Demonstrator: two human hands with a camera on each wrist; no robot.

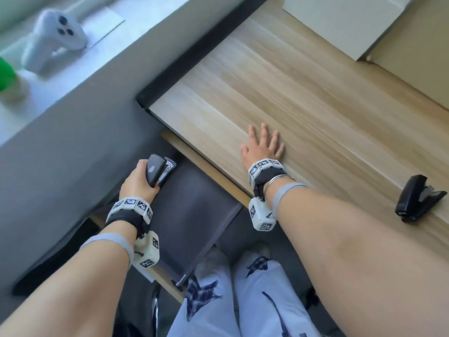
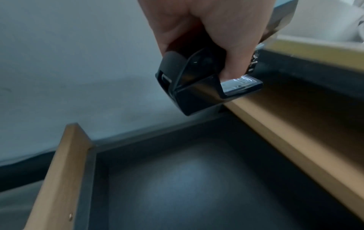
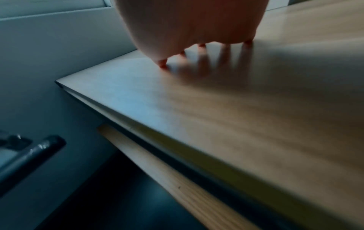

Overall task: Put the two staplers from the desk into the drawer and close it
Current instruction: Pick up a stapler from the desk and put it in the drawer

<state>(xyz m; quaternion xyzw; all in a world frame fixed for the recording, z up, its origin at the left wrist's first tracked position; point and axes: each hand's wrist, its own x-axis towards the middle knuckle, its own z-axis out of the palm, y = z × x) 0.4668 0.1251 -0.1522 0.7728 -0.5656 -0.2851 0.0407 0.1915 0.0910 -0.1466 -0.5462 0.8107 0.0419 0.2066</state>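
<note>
Left hand (image 1: 137, 180) grasps stapler (image 1: 158, 169) over open drawer (image 1: 194, 205); left wrist view alone shows drawer's bare dark floor. Right hand (image 1: 263, 148) flat, fingers spread on desk (image 1: 303, 105). Head view only: second stapler (image 1: 419, 198) at desk edge.

Surface (image 1: 303, 98): we note pale wood-grain laminate, smooth, with a soft sheen. Drawer (image 2: 59, 179): light wood-look sides, matt dark grey floor, a small brass-coloured screw in the side panel. Stapler (image 1: 155, 170) in the left hand (image 1: 137, 183): glossy black plastic shell, bright metal inner rail. Second stapler (image 1: 419, 199): black, we take it for plastic, slightly glossy. Box (image 1: 345, 23): matt off-white card.
</note>
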